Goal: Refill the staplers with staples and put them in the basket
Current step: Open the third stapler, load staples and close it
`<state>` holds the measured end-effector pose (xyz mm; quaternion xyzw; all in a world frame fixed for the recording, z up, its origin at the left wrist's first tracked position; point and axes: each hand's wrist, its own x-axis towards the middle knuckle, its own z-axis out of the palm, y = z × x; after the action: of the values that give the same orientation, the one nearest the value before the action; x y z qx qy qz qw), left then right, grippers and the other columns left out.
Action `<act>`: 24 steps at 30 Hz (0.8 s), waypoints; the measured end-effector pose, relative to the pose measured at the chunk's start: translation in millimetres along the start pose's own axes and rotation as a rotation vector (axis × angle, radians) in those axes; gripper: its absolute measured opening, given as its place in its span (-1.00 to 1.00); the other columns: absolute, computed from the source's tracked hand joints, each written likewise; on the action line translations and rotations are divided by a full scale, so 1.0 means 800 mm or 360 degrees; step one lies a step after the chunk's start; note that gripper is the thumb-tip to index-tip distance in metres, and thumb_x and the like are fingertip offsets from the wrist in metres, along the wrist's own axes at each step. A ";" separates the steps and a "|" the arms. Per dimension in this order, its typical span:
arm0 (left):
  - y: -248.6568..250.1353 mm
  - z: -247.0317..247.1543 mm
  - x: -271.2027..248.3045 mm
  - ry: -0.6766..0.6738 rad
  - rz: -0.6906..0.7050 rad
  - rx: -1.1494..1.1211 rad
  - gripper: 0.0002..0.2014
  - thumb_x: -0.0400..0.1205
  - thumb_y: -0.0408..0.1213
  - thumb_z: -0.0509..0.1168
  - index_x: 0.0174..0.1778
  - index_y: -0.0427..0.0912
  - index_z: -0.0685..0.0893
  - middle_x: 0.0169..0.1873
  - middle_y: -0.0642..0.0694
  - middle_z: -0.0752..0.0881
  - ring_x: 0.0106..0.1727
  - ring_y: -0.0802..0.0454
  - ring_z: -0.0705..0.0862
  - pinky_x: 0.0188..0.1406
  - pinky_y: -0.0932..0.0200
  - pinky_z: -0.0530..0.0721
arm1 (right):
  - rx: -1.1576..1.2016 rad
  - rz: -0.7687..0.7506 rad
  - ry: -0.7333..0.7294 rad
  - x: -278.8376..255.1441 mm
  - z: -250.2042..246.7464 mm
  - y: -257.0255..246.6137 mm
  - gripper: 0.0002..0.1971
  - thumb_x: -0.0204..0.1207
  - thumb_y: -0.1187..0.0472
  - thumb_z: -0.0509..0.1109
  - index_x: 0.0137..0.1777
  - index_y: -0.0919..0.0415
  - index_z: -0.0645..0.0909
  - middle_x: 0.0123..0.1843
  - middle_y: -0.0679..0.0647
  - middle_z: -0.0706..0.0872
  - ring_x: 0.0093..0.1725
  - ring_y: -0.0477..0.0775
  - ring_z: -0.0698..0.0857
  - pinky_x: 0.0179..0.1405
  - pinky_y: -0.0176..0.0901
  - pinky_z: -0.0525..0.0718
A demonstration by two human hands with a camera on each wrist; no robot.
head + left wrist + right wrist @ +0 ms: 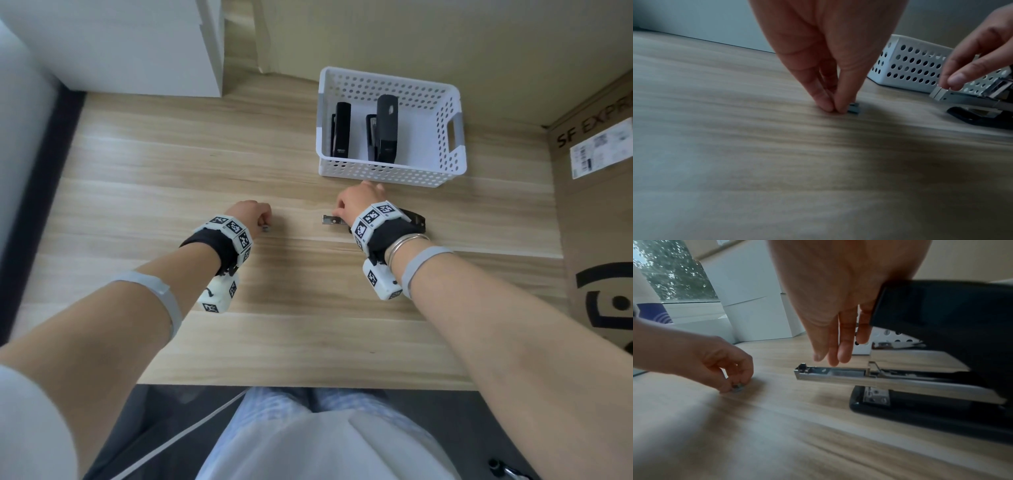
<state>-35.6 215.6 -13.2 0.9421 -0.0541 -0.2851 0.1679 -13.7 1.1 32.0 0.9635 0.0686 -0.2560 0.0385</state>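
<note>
On the wooden table (171, 171) my left hand (263, 223) pinches a short strip of staples (854, 108) between thumb and fingertips; the strip still touches the wood. To its right lies a black stapler (920, 410) with its lid (941, 313) swung up and its metal magazine (830, 374) pulled out towards the left hand. My right hand (830, 357) hovers over the magazine with straight fingers, the raised lid against its far side. Two more black staplers (387, 130) stand in the white perforated basket (455, 161) behind.
A cardboard box (596, 222) borders the table on the right, a white cabinet (137, 51) stands at the back left, and a wall runs behind the basket. The table's near edge is by my lap.
</note>
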 end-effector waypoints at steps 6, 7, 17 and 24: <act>0.027 0.001 0.013 -0.0064 0.0011 -0.0045 -0.76 0.61 -0.30 0.29 0.14 -0.32 0.64 0.13 -0.27 0.72 0.18 -0.22 0.64 0.16 0.03 0.59 | 0.0038 -0.0017 0.0026 -0.001 0.001 0.010 -0.74 0.63 -0.06 0.26 0.02 0.02 0.74 0.12 0.02 0.76 0.33 0.12 0.50 0.35 0.03 0.34; 0.031 0.001 0.015 -0.0067 0.0022 -0.0058 -0.76 0.60 -0.31 0.29 0.15 -0.33 0.64 0.14 -0.29 0.70 0.19 -0.23 0.63 0.17 0.04 0.58 | 0.0044 -0.0021 0.0030 -0.001 0.001 0.012 -0.75 0.63 -0.05 0.26 0.02 0.02 0.74 0.12 0.02 0.76 0.33 0.12 0.49 0.36 0.03 0.34; 0.079 -0.011 0.021 0.0056 0.0172 -0.0419 -0.83 0.57 -0.36 0.33 0.05 -0.31 0.65 0.01 -0.29 0.76 -0.08 -0.16 0.68 0.00 -0.03 0.74 | 0.0290 -0.0184 0.0105 0.006 0.000 0.013 -0.82 0.60 0.02 0.34 0.10 -0.08 0.73 0.11 -0.10 0.78 0.33 0.08 0.53 0.41 0.03 0.34; 0.099 -0.014 0.029 0.0000 0.0130 -0.0808 -0.84 0.63 -0.34 0.26 -0.26 -0.07 0.56 -0.45 0.04 0.63 -0.52 0.31 0.61 -0.62 0.65 0.50 | 0.0324 -0.0199 0.0182 0.008 -0.005 0.004 -0.70 0.47 -0.14 0.43 0.15 -0.08 0.72 0.08 -0.11 0.80 0.26 0.04 0.60 0.36 -0.04 0.39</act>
<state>-10.5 140.2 11.2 0.8668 -0.0187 -0.2827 0.4105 -5.5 -0.9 32.1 0.9692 0.1045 -0.2083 -0.0793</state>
